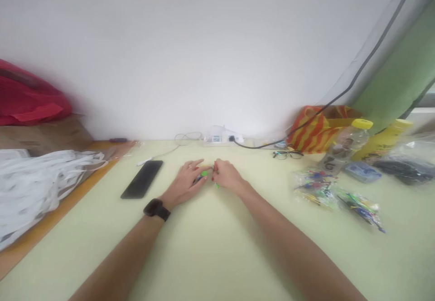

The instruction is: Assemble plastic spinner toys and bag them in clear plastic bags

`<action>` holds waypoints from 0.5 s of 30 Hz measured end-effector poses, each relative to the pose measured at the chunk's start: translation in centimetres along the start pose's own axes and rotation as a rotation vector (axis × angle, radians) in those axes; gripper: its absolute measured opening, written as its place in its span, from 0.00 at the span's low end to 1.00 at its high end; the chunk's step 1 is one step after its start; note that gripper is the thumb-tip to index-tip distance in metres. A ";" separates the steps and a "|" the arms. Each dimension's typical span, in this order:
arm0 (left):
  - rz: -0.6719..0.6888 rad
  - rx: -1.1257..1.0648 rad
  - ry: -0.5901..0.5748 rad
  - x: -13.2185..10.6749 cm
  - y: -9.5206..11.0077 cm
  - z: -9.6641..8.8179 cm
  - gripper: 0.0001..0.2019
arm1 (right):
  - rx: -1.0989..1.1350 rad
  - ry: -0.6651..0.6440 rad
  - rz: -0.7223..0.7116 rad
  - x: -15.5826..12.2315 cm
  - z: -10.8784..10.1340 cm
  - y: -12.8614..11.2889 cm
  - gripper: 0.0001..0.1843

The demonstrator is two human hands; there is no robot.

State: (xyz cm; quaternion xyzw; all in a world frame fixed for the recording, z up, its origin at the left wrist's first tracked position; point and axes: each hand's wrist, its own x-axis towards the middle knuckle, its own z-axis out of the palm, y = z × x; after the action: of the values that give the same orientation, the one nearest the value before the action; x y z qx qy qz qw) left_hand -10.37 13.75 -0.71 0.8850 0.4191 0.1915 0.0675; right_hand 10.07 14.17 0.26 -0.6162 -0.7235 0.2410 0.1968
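Observation:
My left hand (186, 181) rests low over the pale table with its fingers spread, and a dark watch (157, 209) is on that wrist. Beneath and beside its fingers lie small coloured pieces, one of them bright green (204, 173). Close on the right, my right hand (227, 174) is closed in a pinch. Small red and green bits (213, 178) show at its fingertips, too small and blurred to name. The tips of both hands are nearly together.
A black phone (142, 179) lies to the left. Glasses (287, 154) and a power strip (220, 137) sit near the wall. On the right are plastic packets of coloured pieces (314, 187), a clear bottle (350, 144) and a striped bag (309, 126). White straps (41, 187) are piled at far left.

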 end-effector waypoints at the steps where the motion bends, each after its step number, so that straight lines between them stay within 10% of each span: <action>1: 0.008 0.007 0.010 0.0 0.2 0.0 0.19 | 0.016 0.007 0.003 0.2 0.1 0.2 0.05; 15: 0.149 0.018 0.043 0.5 2.9 0.7 0.14 | 0.168 0.041 0.000 0.9 -0.6 1.7 0.10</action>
State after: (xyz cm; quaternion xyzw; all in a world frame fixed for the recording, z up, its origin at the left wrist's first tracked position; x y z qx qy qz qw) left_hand -7.73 12.35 -0.44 0.9099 0.3552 0.2113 0.0362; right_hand 11.58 15.33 -0.26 -0.6023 -0.6967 0.2882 0.2625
